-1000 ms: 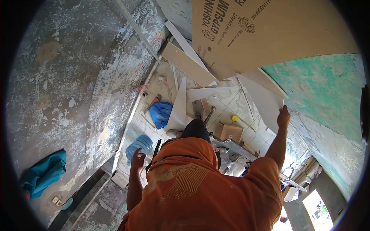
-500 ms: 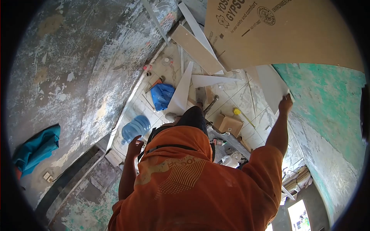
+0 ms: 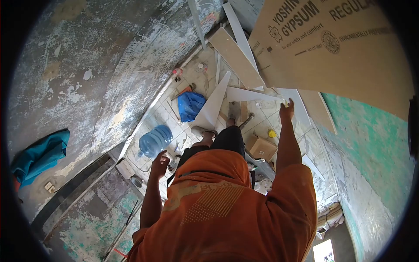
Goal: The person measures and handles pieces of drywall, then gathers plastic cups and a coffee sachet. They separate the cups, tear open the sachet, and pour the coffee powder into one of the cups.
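My right hand is stretched forward with fingers apart, at the near edge of a white gypsum board offcut. I see nothing gripped in it. Close to its fingertips is the narrow tip of a pointed white offcut lying on the floor. My left hand hangs by my side, fingers loosely curled and apart, with nothing in it. Just beyond it a blue water jug lies on its side. A brown-faced board strip leans by the green wall.
A large brown gypsum sheet stands at the upper right. Another pointed offcut, a blue plastic bag, a cardboard box and a yellow tape measure lie around my feet. A teal cloth hangs on the left wall.
My right hand has let go of the white offcut's edge and moved left, fingers now apart. The offcut sits farther forward, beside the brown strip. My left hand stays low.
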Demonstrator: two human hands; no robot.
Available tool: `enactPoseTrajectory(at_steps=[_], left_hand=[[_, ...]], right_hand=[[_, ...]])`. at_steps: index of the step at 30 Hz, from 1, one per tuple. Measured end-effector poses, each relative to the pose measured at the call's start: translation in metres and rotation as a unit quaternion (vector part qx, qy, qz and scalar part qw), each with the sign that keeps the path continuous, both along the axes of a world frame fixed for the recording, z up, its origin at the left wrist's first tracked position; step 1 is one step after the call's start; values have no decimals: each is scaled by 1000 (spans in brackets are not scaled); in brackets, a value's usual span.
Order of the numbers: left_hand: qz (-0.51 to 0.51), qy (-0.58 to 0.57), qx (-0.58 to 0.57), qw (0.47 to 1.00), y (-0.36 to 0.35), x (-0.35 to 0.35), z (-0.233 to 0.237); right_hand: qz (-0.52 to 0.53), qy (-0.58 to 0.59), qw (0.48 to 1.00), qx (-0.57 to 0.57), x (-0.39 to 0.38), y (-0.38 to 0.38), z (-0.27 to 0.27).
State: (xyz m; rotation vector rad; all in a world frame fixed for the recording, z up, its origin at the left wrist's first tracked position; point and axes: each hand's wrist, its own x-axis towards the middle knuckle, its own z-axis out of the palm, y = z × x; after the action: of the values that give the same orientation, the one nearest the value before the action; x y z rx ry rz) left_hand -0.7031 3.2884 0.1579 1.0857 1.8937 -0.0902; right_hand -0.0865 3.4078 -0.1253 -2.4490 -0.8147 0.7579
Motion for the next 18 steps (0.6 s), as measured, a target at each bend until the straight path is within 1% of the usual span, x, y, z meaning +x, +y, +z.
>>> enactPoseTrajectory(at_steps=[1, 2, 3, 4, 5, 6, 7, 8, 9, 10, 11, 12, 13, 14, 15, 16, 17, 18], left_hand=[[8, 11, -12, 1000, -5, -1, 0], [19, 6, -27, 999, -10, -4, -1], [29, 2, -45, 999, -17, -7, 0], [43, -4, -56, 997, -25, -9, -2], [12, 47, -100, 994, -18, 2, 8], [10, 30, -89, 996, -38, -12, -4], [28, 30, -115, 993, -41, -7, 0], [3, 45, -157, 987, -51, -13, -6], [-17, 36, -136, 990, -82, -32, -25], [45, 6, -156, 987, -79, -18, -19], [8, 22, -193, 981, -81, -19, -20], [27, 32, -219, 975, -86, -13, -23], [94, -27, -197, 976, -127, -31, -41], [85, 3, -235, 968, -138, -33, -45], [97, -5, -248, 964, -148, -32, -47], [135, 4, -261, 956, -151, -24, -46], [223, 20, -298, 928, -132, -2, -37], [198, 33, -271, 941, -167, -18, -46]], right_hand=[[16, 33, 999, -27, -8, -1, -10], [34, 35, 997, -56, -15, 1, -17], [33, 37, 997, -57, -19, 3, -25], [54, 68, 993, -84, -26, 12, -26], [74, 98, 986, -111, -30, 21, -32], [94, 101, 984, -111, -34, 29, -43], [90, 101, 984, -113, -36, 41, -55], [121, 100, 980, -120, -39, 54, -68], [151, 97, 976, -126, -40, 69, -82], [147, 97, 976, -131, -40, 82, -101], [189, 83, 970, -128, -40, 98, -123], [231, 71, 962, -125, -42, 114, -144], [232, 58, 961, -137, -45, 133, -161], [232, 46, 960, -149, -50, 153, -178], [223, 43, 962, -151, -53, 172, -203], [216, 41, 963, -154, -57, 184, -228], [217, 42, 962, -161, -63, 195, -244], [209, 36, 963, -165, -71, 210, -254]])
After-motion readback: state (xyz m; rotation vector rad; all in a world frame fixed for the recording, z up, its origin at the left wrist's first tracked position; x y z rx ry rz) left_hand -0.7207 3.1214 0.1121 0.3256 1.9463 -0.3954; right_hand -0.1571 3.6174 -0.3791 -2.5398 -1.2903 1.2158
